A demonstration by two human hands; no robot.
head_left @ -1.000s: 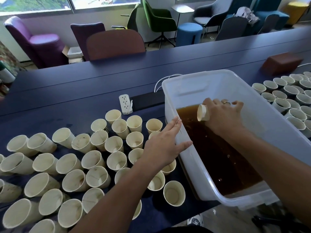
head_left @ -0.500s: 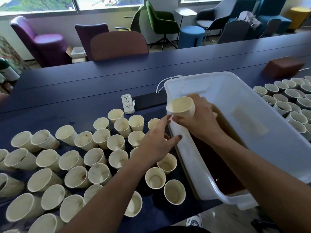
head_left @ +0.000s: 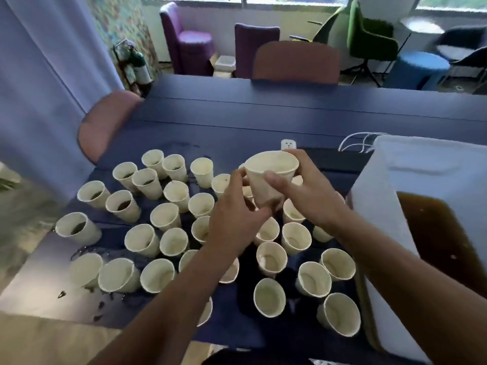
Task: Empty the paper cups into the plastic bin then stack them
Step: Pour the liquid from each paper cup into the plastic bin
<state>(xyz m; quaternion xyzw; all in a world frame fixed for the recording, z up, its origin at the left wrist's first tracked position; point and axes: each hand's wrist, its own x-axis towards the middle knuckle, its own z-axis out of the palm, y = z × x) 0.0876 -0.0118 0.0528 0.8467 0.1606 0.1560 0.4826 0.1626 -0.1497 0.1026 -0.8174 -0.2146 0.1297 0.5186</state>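
My right hand (head_left: 308, 196) grips an empty cream paper cup (head_left: 271, 175), upright, above the crowd of cups on the dark blue table (head_left: 237, 122). My left hand (head_left: 234, 209) curls round the lower left side and base of that same cup. Several open paper cups (head_left: 168, 217) stand on the table below and to the left; the far-left ones (head_left: 122, 205) hold dark liquid. The white plastic bin (head_left: 382, 193) stands at the right, with brown liquid (head_left: 437, 233) inside.
A white power strip (head_left: 288, 144) and white cables (head_left: 358, 142) lie behind the cups. Wet drops (head_left: 62, 294) mark the table's near-left corner. A brown chair (head_left: 105, 119) stands at the left end, another (head_left: 295, 61) across the table. A curtain (head_left: 47, 61) hangs at left.
My right hand lifted the cup out of the bin and carried it left over the table cups. My left hand left the bin rim and took the cup's base. The view swung left.
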